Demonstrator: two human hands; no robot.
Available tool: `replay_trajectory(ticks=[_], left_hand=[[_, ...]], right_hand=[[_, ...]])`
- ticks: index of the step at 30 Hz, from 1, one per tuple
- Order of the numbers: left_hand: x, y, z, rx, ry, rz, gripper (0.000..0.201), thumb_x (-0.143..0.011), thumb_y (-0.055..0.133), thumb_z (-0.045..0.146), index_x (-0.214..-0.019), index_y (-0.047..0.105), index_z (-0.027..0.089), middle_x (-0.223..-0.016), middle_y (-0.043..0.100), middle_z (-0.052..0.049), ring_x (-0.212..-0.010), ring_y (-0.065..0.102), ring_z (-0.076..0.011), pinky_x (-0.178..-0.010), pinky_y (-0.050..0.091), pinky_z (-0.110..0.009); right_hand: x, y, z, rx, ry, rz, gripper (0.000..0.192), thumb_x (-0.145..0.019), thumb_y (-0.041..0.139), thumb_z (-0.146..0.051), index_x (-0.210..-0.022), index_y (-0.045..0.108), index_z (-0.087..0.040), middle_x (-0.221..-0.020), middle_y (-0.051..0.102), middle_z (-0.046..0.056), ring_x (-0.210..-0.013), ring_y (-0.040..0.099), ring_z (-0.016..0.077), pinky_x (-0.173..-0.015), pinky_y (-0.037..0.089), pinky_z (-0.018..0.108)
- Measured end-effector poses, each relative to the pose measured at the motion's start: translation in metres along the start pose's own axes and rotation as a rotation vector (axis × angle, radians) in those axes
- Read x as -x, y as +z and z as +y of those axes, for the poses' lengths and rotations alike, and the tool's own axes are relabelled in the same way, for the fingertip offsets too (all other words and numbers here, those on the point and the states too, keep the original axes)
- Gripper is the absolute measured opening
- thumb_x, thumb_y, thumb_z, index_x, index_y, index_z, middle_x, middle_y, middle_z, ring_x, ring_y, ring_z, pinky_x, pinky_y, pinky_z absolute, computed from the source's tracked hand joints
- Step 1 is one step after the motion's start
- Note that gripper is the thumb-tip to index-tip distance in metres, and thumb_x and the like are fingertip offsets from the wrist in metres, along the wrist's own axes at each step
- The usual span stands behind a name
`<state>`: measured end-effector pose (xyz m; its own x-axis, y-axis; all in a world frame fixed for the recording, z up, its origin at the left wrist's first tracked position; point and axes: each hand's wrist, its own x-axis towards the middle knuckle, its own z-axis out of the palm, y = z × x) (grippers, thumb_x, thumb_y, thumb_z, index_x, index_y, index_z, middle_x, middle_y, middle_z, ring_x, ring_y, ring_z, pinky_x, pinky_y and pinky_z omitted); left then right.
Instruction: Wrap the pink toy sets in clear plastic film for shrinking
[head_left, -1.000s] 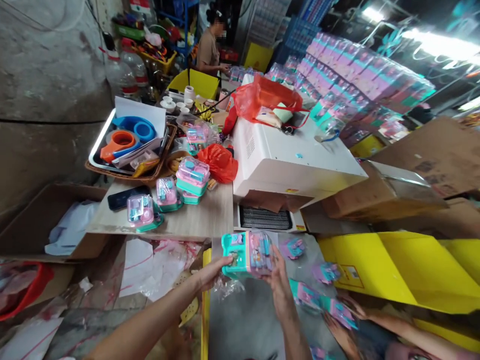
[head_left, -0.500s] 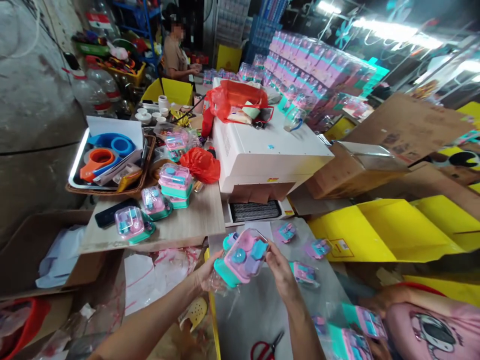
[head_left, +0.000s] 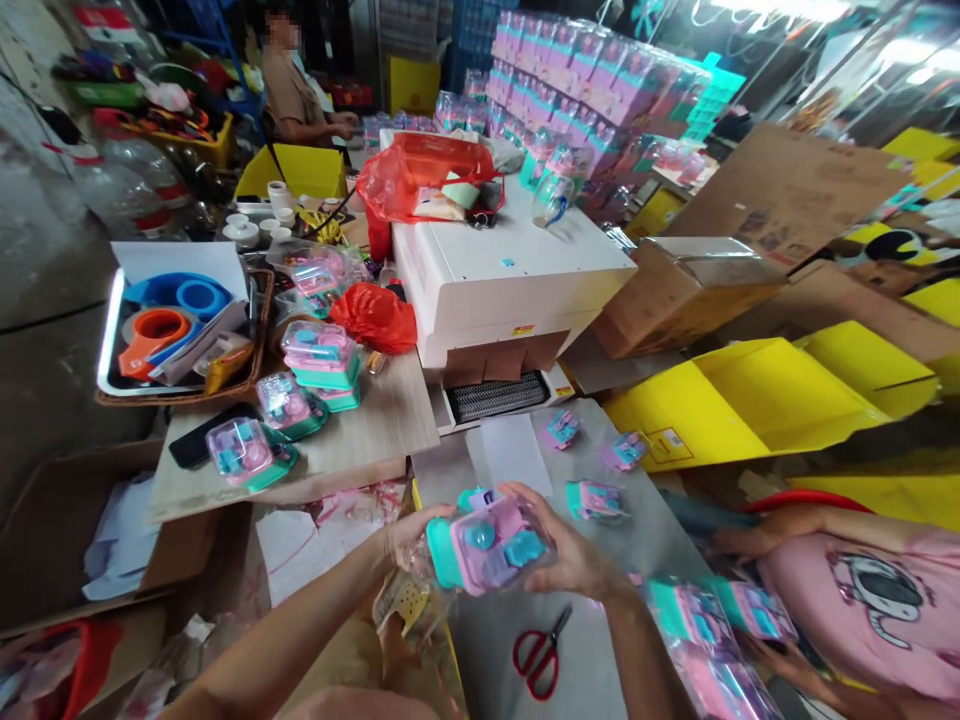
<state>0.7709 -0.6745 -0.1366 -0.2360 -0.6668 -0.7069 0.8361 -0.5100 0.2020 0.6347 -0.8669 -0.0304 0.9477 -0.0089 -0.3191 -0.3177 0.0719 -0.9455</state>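
Between my two hands I hold a pink and teal toy set in a clear plastic case (head_left: 491, 545), tilted above the grey table. My left hand (head_left: 420, 540) is closed on its teal end, with clear wrap bunched near the fingers. My right hand (head_left: 562, 550) grips the opposite end. Red-handled scissors (head_left: 537, 660) lie on the table below. Beyond the case is a white paper sheet (head_left: 514, 452). Several small packed toy sets (head_left: 598, 498) lie to the right of it.
A white machine (head_left: 510, 270) with a conveyor mouth stands ahead. Packed toy cases (head_left: 244, 452) and a basket of tape dispensers (head_left: 180, 320) sit on the left table. Yellow boxes (head_left: 750, 400) are at right. A co-worker in a pink shirt (head_left: 862, 590) handles toy sets at lower right.
The case has turned flatter and come slightly lower, and my right hand has wrapped further round its end. The camera view has shifted, showing more of the scissors.
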Motion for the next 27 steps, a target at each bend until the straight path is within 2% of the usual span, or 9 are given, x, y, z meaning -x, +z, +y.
replay_trajectory(ticks=[1, 3, 6, 8, 12, 16, 22, 24, 27], left_hand=[[-0.003, -0.001, -0.001, 0.008, -0.045, -0.03, 0.046, -0.077, 0.052, 0.054, -0.068, 0.065, 0.011, -0.052, 0.061, -0.002, -0.041, 0.051, -0.0116, -0.038, 0.031, -0.02], [-0.012, -0.002, -0.005, 0.011, -0.049, -0.055, 0.043, -0.07, 0.062, 0.055, -0.072, 0.065, 0.012, -0.053, 0.063, -0.001, -0.046, 0.054, -0.0124, -0.044, 0.038, -0.022], [-0.027, 0.001, -0.011, -0.041, 0.019, 0.02, 0.043, -0.064, 0.069, 0.054, -0.077, 0.066, 0.013, -0.055, 0.063, 0.001, -0.049, 0.054, -0.0114, -0.049, 0.04, -0.021], [-0.035, 0.004, -0.014, -0.084, 0.055, 0.037, 0.046, -0.062, 0.07, 0.056, -0.078, 0.066, 0.013, -0.057, 0.063, 0.001, -0.051, 0.053, -0.0105, -0.051, 0.039, -0.021], [-0.048, 0.007, -0.016, -0.163, 0.164, -0.02, 0.051, -0.057, 0.075, 0.054, -0.086, 0.066, 0.014, -0.068, 0.065, 0.001, -0.056, 0.051, -0.0091, -0.055, 0.036, -0.02], [-0.063, 0.002, -0.015, -0.316, 0.193, -0.052, 0.052, -0.06, 0.074, 0.054, -0.095, 0.067, 0.016, -0.076, 0.066, -0.001, -0.066, 0.054, -0.012, -0.059, 0.036, -0.021], [-0.116, -0.008, -0.021, -0.755, 0.207, 0.226, 0.055, -0.065, 0.063, 0.061, -0.084, 0.072, 0.01, -0.054, 0.053, 0.002, -0.048, 0.036, -0.0083, -0.048, 0.027, -0.022], [-0.137, -0.009, -0.024, -0.797, 0.198, 0.296, 0.056, -0.066, 0.065, 0.056, -0.098, 0.07, 0.01, -0.05, 0.049, 0.004, -0.047, 0.035, -0.0089, -0.049, 0.027, -0.023], [-0.164, -0.014, -0.031, -0.865, 0.166, 0.417, 0.067, -0.069, 0.066, 0.044, -0.125, 0.055, 0.009, -0.044, 0.042, 0.007, -0.047, 0.04, -0.0115, -0.051, 0.029, -0.023]], right_hand=[[0.005, -0.001, 0.007, -0.08, 0.033, -0.008, 0.104, -0.05, 0.083, -0.042, -0.139, 0.035, -0.022, -0.137, 0.045, 0.013, -0.123, 0.045, 0.0273, -0.102, 0.034, 0.044], [0.014, -0.002, 0.025, -0.206, 0.09, 0.091, 0.105, -0.05, 0.081, -0.051, -0.139, 0.035, -0.022, -0.133, 0.05, 0.014, -0.12, 0.049, 0.0285, -0.1, 0.036, 0.047], [0.023, 0.004, 0.054, -0.277, 0.108, 0.438, 0.088, -0.054, 0.078, -0.054, -0.13, 0.047, -0.023, -0.132, 0.05, 0.013, -0.121, 0.048, 0.0279, -0.101, 0.036, 0.045], [0.028, 0.011, 0.068, -0.355, 0.13, 0.599, 0.079, -0.059, 0.077, -0.051, -0.128, 0.047, -0.025, -0.136, 0.047, 0.012, -0.121, 0.048, 0.0275, -0.099, 0.04, 0.045], [0.036, 0.025, 0.083, -0.566, 0.209, 0.704, 0.077, -0.068, 0.071, -0.045, -0.135, 0.036, -0.03, -0.124, 0.057, 0.009, -0.103, 0.061, 0.0259, -0.08, 0.052, 0.045], [0.035, 0.037, 0.11, -0.667, 0.183, 0.891, 0.069, -0.066, 0.071, -0.049, -0.126, 0.042, -0.028, -0.107, 0.066, 0.005, -0.094, 0.064, 0.0235, -0.077, 0.054, 0.042], [0.017, 0.024, 0.175, -0.529, 0.355, 1.138, 0.06, -0.055, 0.072, -0.056, -0.098, 0.048, -0.022, -0.084, 0.068, 0.004, -0.076, 0.067, 0.0239, -0.062, 0.055, 0.038], [0.007, 0.009, 0.196, -0.468, 0.418, 1.228, 0.058, -0.054, 0.071, -0.055, -0.095, 0.048, -0.022, -0.081, 0.067, 0.002, -0.075, 0.067, 0.0229, -0.062, 0.055, 0.037], [-0.005, -0.025, 0.224, -0.372, 0.544, 1.337, 0.046, -0.06, 0.07, -0.048, -0.091, 0.05, -0.021, -0.078, 0.064, 0.0, -0.076, 0.065, 0.0224, -0.065, 0.053, 0.034]])
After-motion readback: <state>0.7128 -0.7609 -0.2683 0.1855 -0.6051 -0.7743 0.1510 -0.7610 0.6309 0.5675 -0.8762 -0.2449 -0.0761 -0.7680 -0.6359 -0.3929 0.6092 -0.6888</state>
